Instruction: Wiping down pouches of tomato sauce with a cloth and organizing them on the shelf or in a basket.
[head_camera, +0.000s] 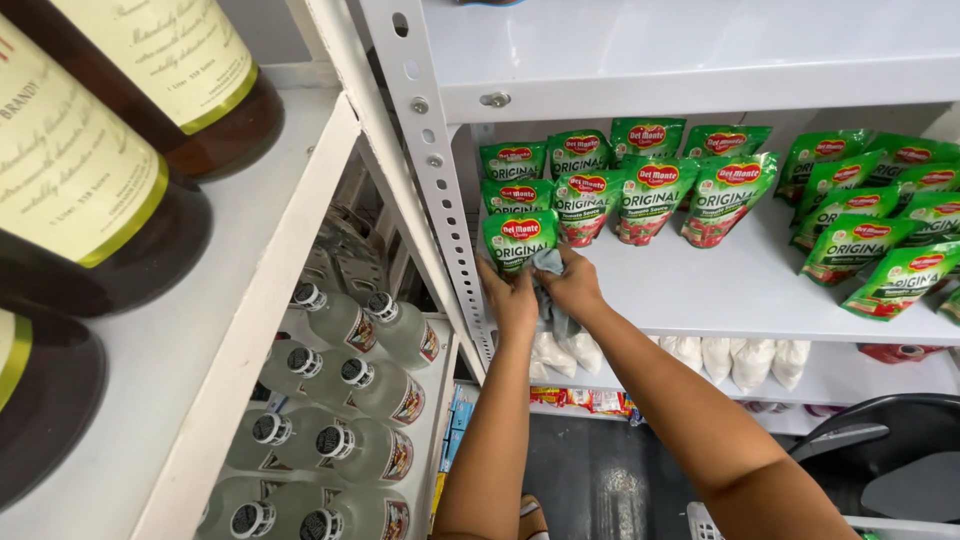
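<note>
Head view. Both hands reach to the front left corner of a white metal shelf. The left hand closes its grip on the lower edge of a green sauce pouch, which stands upright at the shelf front, just beside the perforated upright post. The right hand has its grip closed on a grey cloth, pressed against the same pouch; the cloth's tail hangs below the hand over the shelf edge. More green pouches stand in rows behind and to the right. White filled bags lie on the shelf below. On the left rack, dark bottles lie on top; clear capped bottles lie beneath.
</note>
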